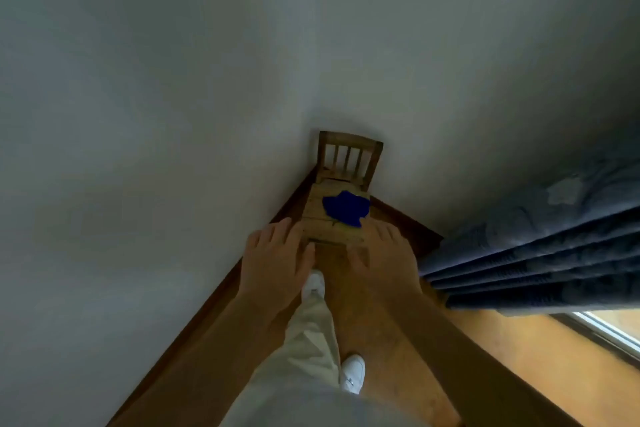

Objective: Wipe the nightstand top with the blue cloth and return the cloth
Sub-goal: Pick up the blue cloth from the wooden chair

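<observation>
A crumpled blue cloth [346, 208] lies on the seat of a small wooden chair [349, 156] that stands against the white wall. My left hand [277, 260] hovers in front of the seat's near left corner, palm down, fingers spread and holding nothing. My right hand [384, 256] is held out at the seat's near right corner, also spread and not holding anything. Neither hand touches the cloth. No nightstand is in view.
A white wall [173, 114] fills the left and top. Dark blue curtains [540, 253] hang at the right over a window frame [602, 329]. The wooden floor [398, 340] runs as a narrow strip between them. My legs and white shoes [353, 374] are below.
</observation>
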`<state>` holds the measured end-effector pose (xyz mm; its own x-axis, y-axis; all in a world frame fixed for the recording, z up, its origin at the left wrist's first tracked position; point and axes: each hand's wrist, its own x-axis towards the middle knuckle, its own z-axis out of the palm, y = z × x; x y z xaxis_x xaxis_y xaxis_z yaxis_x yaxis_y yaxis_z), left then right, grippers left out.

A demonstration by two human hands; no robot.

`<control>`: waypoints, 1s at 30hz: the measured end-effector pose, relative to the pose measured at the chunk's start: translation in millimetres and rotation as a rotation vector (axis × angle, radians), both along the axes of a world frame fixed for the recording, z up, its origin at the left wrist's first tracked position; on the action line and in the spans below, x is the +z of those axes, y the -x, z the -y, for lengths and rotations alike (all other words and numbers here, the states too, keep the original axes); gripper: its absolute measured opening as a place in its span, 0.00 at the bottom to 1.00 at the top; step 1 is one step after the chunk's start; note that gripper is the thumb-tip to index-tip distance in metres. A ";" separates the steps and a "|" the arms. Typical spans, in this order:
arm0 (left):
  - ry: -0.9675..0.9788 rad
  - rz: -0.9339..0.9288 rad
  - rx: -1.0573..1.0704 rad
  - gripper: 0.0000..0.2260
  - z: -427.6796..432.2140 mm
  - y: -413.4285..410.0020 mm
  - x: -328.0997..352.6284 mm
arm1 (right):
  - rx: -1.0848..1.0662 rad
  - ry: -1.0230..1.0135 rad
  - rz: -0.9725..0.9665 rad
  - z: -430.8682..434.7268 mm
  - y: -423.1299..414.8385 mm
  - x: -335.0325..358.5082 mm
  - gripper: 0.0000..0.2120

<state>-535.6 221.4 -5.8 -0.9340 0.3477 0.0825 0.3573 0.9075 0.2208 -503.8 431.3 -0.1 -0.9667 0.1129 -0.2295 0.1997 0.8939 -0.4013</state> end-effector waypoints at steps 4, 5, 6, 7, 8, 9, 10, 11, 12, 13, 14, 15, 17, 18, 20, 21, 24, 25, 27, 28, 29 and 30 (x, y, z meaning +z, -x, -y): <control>-0.067 0.019 -0.059 0.17 -14.1 62.4 -24.9 | -0.035 -0.016 0.076 -14.8 53.6 -12.1 0.26; -0.064 0.057 -0.073 0.18 -16.4 78.1 -32.2 | -0.047 -0.016 0.089 -17.9 67.9 -15.8 0.26; -0.049 0.096 -0.088 0.19 -18.5 93.1 -39.5 | -0.060 -0.012 0.093 -20.8 82.1 -20.9 0.26; -0.026 0.103 -0.103 0.19 -20.2 104.7 -45.3 | -0.066 -0.004 0.095 -22.1 93.2 -24.9 0.26; -0.004 0.106 -0.119 0.20 -21.9 118.6 -51.7 | -0.072 0.006 0.101 -23.8 106.9 -28.9 0.26; 0.003 0.112 -0.139 0.20 -26.3 135.8 -59.2 | -0.083 0.023 0.105 -26.4 122.8 -34.7 0.26; -0.005 0.113 -0.154 0.19 -30.8 151.4 -64.0 | -0.089 0.040 0.102 -28.8 136.0 -40.8 0.26; -0.013 0.111 -0.154 0.18 -34.9 165.6 -70.7 | -0.091 0.054 0.105 -31.6 149.2 -46.5 0.25; -0.016 0.113 -0.137 0.17 -38.6 178.8 -79.0 | -0.095 0.066 0.117 -34.6 161.8 -55.4 0.25; -0.010 0.125 -0.123 0.16 -41.5 190.9 -91.5 | -0.101 0.077 0.132 -38.5 173.5 -68.9 0.25; 0.006 0.165 -0.122 0.16 -44.7 201.6 -104.8 | -0.101 0.086 0.159 -43.1 183.6 -86.7 0.24; 0.020 0.212 -0.128 0.16 -47.6 211.2 -120.7 | -0.091 0.087 0.180 -47.5 193.0 -106.6 0.25; 0.046 0.301 -0.132 0.17 -50.9 226.4 -158.7 | -0.071 0.097 0.238 -51.2 207.7 -159.3 0.26; 0.047 0.333 -0.132 0.19 -52.8 232.7 -178.3 | -0.068 0.108 0.283 -52.4 216.1 -186.1 0.26; 0.029 0.383 -0.129 0.23 -59.9 241.6 -217.8 | -0.067 0.147 0.331 -53.5 232.4 -243.0 0.28; 0.030 0.397 -0.119 0.24 -63.7 245.1 -240.2 | -0.064 0.152 0.345 -54.6 241.8 -271.2 0.29; 0.016 0.441 -0.075 0.22 -73.7 249.1 -322.8 | -0.042 0.110 0.339 -62.7 264.0 -370.6 0.26; -0.001 0.442 -0.068 0.20 -76.6 250.5 -351.8 | -0.048 0.112 0.333 -67.6 271.7 -404.1 0.26; 0.003 0.460 -0.073 0.20 -82.6 254.6 -400.2 | -0.074 0.097 0.330 -79.1 285.9 -463.3 0.29; 0.012 0.468 -0.077 0.21 -85.8 256.9 -419.2 | -0.078 0.074 0.333 -85.0 291.5 -487.2 0.31; 0.014 0.470 -0.079 0.22 -89.1 260.1 -436.0 | -0.071 0.051 0.339 -90.2 294.7 -508.8 0.33; 0.006 0.470 -0.081 0.22 -92.5 263.8 -450.9 | -0.061 0.019 0.350 -94.2 294.9 -526.4 0.35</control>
<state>-799.4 313.9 -456.7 -0.8395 0.4197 -0.3451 0.2893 0.8828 0.3700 -798.7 525.5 -526.6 -0.8205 0.1603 -0.5488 0.3809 0.8690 -0.3157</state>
